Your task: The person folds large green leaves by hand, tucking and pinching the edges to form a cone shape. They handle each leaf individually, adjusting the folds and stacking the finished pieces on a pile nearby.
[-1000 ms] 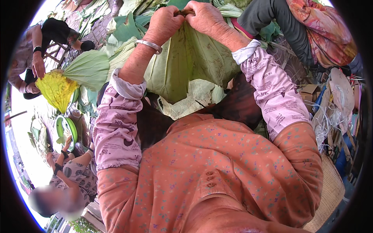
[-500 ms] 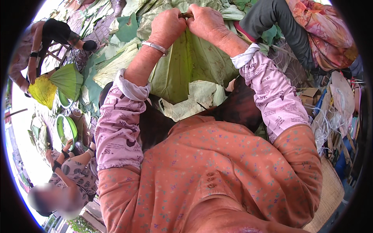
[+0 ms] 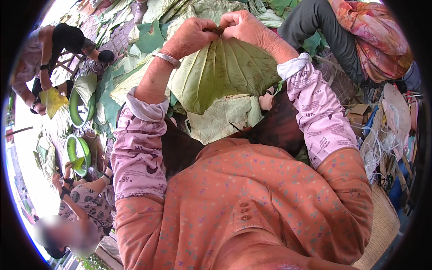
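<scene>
A big pale green lotus leaf (image 3: 220, 74) hangs folded in front of me, its ribs fanning down from a brown centre at the top. My left hand (image 3: 191, 37) pinches the leaf's top edge on the left. My right hand (image 3: 245, 29) pinches the same spot from the right, fingertips meeting at the brown centre. A silver bangle (image 3: 166, 58) circles my left wrist. Pink sleeves cover both forearms over an orange shirt. Another leaf (image 3: 220, 119) lies on my lap below.
Many green leaves (image 3: 144, 40) cover the ground ahead. A seated person in grey trousers (image 3: 328, 31) is at the upper right. At the left, two people handle leaves beside green basins (image 3: 74, 150). A woven mat (image 3: 382, 225) and white strings (image 3: 378, 148) lie at my right.
The person at the upper left has lowered the yellow leaf and bent forward. My hands stay pinched on the leaf's top and have shifted slightly lower in view.
</scene>
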Tool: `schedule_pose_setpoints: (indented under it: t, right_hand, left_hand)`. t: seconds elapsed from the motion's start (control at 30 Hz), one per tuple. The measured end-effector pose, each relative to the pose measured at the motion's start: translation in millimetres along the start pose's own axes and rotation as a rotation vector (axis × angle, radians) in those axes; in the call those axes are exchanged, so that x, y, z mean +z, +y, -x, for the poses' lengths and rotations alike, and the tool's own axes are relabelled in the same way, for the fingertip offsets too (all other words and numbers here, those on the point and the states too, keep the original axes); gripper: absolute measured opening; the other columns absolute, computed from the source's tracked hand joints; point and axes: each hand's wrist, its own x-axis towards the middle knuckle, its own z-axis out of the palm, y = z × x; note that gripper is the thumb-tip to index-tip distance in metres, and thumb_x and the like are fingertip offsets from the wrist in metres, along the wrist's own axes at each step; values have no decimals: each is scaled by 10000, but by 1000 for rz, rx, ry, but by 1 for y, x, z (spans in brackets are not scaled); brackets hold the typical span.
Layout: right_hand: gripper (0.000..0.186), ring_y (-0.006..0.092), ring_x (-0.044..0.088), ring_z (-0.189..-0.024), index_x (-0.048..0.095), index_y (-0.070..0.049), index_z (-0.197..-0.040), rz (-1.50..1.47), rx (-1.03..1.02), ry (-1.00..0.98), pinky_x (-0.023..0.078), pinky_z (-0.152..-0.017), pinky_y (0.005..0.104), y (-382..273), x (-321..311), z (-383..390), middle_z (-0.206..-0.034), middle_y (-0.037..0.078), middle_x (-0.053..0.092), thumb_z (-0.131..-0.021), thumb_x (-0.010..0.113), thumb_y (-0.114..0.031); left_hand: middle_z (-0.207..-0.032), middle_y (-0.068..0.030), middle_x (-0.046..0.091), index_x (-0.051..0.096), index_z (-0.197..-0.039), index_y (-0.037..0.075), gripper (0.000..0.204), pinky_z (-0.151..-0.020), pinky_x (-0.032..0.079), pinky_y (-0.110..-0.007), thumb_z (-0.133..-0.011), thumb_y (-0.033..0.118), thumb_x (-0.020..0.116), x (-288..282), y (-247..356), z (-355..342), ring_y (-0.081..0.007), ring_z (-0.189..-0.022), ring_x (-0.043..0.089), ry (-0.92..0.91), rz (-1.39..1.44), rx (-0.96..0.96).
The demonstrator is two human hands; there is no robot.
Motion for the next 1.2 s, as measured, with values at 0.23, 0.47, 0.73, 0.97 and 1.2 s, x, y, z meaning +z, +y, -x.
schedule_pose_setpoints:
  t: [0.23,0.47,0.73,0.97,1.2]
  right_hand:
    - [115,34,455,-693,526,-40,-781,-295,3,-190,369,-643,190,-12,-11,15,-726,-54,512,-693,580,-91]
    - [148,36,500,-728,566,-31,-773,-446,-18,-315,389,-677,184,-10,-13,16,-724,-43,549,-658,630,-97]
    - [226,67,533,-819,598,4,-963,-329,-25,-209,421,-760,223,-5,-18,21,-868,-14,600,-816,610,-167]
    - [222,118,564,-797,595,-3,-981,-22,-87,-93,444,-731,269,-6,-11,17,-829,63,630,-834,579,-167]
    - [240,310,621,-761,626,-38,-881,178,-64,215,490,-698,377,-9,5,21,-777,152,641,-741,569,-225]
  left_hand:
    - [-838,15,617,636,-975,-10,217,-733,436,-199,-776,72,654,-15,8,8,-46,-785,535,-260,330,-49]
    - [-797,30,593,635,-929,2,164,-720,421,-197,-778,64,653,-20,20,16,-45,-765,522,-335,472,-30]
    - [-785,69,534,622,-913,18,146,-680,376,-194,-822,131,609,-16,17,13,-31,-745,445,-243,295,-102]
    - [-757,-37,586,615,-906,-25,204,-697,431,-246,-807,151,589,-2,18,13,-103,-721,517,-36,144,-71]
    - [-680,-6,553,610,-819,-31,157,-632,410,-222,-787,120,585,13,19,10,-69,-665,476,177,127,-75]
